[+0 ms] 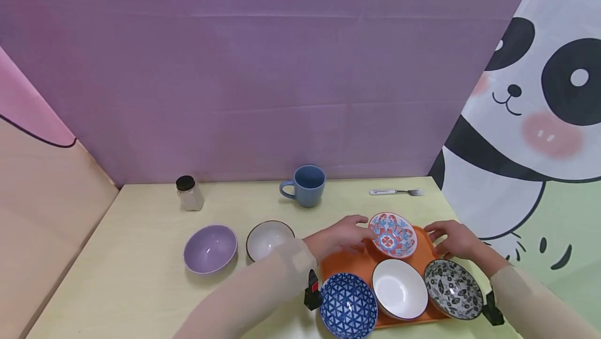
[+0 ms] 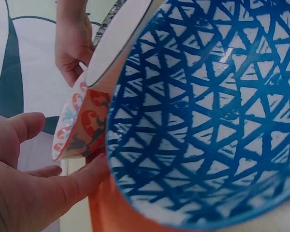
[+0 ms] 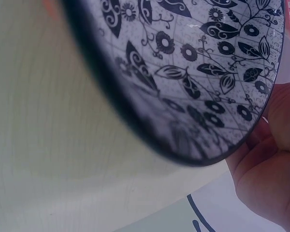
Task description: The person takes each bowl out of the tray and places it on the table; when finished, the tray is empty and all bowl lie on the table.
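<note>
My left hand (image 1: 345, 235) reaches over the left of an orange tray (image 1: 340, 263), fingers extended beside a red-and-blue patterned bowl (image 1: 393, 235). In the left wrist view the thumb stands apart from that bowl; whether a fingertip touches it I cannot tell. At the tray's right edge my right hand (image 1: 454, 240) has loosely bent fingers, behind a black-and-white floral bowl (image 1: 453, 289). A white bowl (image 1: 400, 289) and a blue triangle-patterned bowl (image 1: 348, 305) are at the tray's front. In the right wrist view the floral bowl (image 3: 198, 63) partly hides the fingers.
Left of the tray are a purple bowl (image 1: 211, 249) and a white dark-rimmed bowl (image 1: 267, 237), partly behind my left sleeve. Farther back stand a black-lidded jar (image 1: 190, 194) and a blue mug (image 1: 308, 186). A fork (image 1: 396, 192) lies behind the tray.
</note>
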